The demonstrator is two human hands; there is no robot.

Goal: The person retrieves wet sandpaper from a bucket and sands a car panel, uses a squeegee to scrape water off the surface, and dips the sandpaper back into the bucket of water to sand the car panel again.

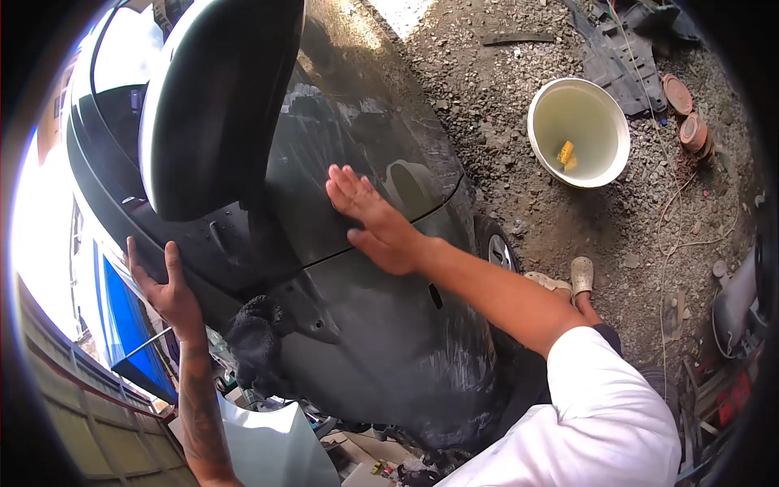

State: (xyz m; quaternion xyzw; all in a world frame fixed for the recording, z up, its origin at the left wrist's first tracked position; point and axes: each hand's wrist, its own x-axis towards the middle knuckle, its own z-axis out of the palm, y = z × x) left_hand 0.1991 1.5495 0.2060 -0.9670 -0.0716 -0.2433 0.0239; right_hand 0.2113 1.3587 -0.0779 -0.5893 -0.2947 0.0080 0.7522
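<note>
My right hand (377, 223) lies flat against, or just over, the dark car door (333, 154), close to the seam with the front fender (389, 325); its fingers are stretched out and nothing is in them. Whitish scuffs and sanding marks show on both panels. My left hand (169, 296) is raised by the windshield edge, thumb and fingers apart, holding nothing. Whether it touches the car I cannot tell. Between the hands, a large dark side mirror (219, 105) juts out. A crumpled black cloth (253, 337) hangs over the fender's upper edge.
A white bucket (535, 134) of cloudy water with a yellow sponge (565, 152) stands on gravel. Black plastic parts (621, 61), reddish round containers (694, 131) and a thin cord (667, 268) lie beyond it. A car wheel (499, 250) is below the fender.
</note>
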